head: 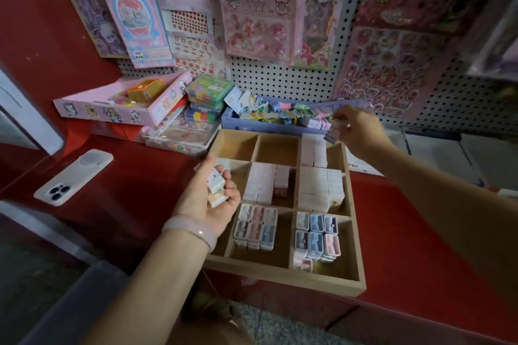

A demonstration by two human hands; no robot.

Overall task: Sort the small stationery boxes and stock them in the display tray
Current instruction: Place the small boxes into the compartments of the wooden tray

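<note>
A wooden display tray (356,235) with several compartments lies on the red counter. Its middle and right cells hold rows of small white boxes (262,185); the front cells hold pastel blue and pink cases (256,230). My left hand (207,193) is palm up at the tray's left edge and holds a few small white boxes (217,186) stacked in the palm. My right hand (357,131) hovers over the tray's far right corner and pinches one small box (332,136) between its fingertips, just above a white stack (314,150).
A blue bin (252,122) of mixed trinkets stands behind the tray. A pink box (112,115) and plastic cases (207,95) lie at the back left. A white phone (74,176) rests on the counter's left. Sticker sheets hang on the pegboard (392,64).
</note>
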